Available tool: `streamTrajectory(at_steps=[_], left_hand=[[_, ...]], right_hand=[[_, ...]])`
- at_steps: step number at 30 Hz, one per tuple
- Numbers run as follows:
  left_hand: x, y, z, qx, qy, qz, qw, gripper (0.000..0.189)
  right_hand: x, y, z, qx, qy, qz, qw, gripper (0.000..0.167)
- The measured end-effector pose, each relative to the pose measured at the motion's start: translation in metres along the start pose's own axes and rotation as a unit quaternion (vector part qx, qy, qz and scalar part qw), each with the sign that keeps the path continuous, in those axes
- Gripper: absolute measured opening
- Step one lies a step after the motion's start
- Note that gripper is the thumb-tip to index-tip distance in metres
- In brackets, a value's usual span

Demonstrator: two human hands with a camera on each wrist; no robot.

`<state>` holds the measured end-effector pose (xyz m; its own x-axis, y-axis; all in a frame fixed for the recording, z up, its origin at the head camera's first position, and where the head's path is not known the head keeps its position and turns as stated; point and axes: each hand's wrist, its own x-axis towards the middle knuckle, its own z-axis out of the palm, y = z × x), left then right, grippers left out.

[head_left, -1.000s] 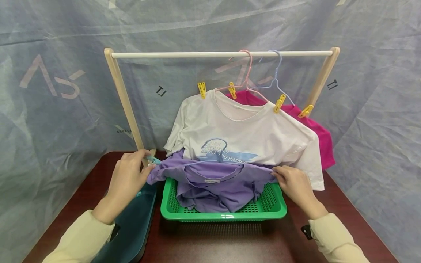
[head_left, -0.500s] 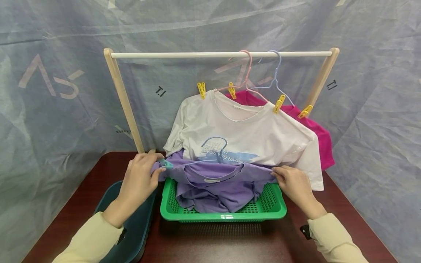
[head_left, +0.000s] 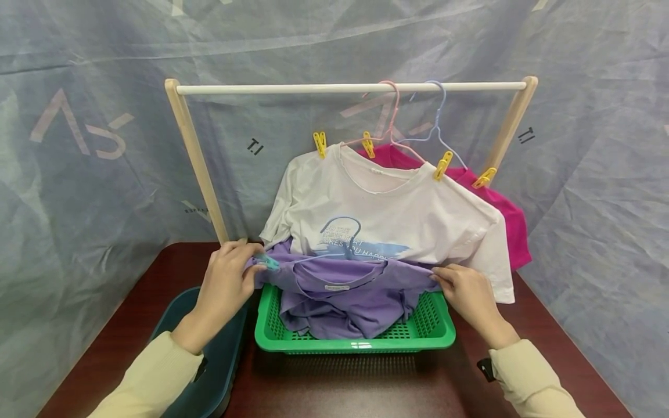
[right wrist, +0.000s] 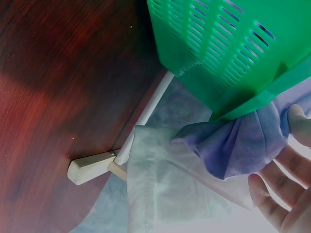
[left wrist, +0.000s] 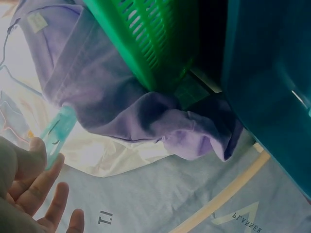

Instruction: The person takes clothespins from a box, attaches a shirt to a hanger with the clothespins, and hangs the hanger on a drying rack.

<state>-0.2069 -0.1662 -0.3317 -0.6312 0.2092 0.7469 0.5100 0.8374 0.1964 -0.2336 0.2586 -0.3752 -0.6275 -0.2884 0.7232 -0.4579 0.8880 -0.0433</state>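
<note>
A purple T-shirt (head_left: 345, 310) lies bunched in the green basket (head_left: 360, 345), its neckline spread toward me. A blue hanger (head_left: 342, 218) sits inside its neck, with the hook standing up. My left hand (head_left: 226, 284) pinches a teal clothespin (left wrist: 59, 128) between thumb and index finger, the other fingers spread. The clothespin's tip meets the shirt's left shoulder, near the hanger's end; whether it bites the cloth I cannot tell. My right hand (head_left: 467, 290) pinches the shirt's right shoulder between thumb and fingers, its sleeve hanging over the basket's rim.
Behind the basket stands a rack with a white rail (head_left: 282, 89) and wooden legs. A white T-shirt (head_left: 402, 203) and a magenta shirt (head_left: 514, 226) hang there on hangers, with yellow clothespins (head_left: 443, 165) at their shoulders. A dark blue bin (head_left: 230, 348) stands left of the basket.
My left hand has moved right with the teal clothespin, from the shirt's left sleeve side onto its shoulder. The right hand stays where it was, on the shirt.
</note>
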Motion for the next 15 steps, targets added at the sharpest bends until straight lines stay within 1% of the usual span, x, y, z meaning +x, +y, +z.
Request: streamTrajectory(at_steps=[2,9,15], left_hand=[[0.001,-0.001,0.002,-0.003,0.002,-0.001,1.0000,0.028],[0.003,-0.001,0.007,-0.010,-0.008,-0.011,0.9999,0.023],[0.002,-0.001,0.012,-0.008,-0.030,-0.010,0.9995,0.020]], right_hand=[[0.000,0.000,0.000,0.001,0.000,0.000,1.0000,0.009],[0.000,0.000,-0.001,0.001,0.004,-0.008,1.0000,0.009],[0.000,0.001,-0.001,0.004,0.009,-0.016,0.9998,0.010]])
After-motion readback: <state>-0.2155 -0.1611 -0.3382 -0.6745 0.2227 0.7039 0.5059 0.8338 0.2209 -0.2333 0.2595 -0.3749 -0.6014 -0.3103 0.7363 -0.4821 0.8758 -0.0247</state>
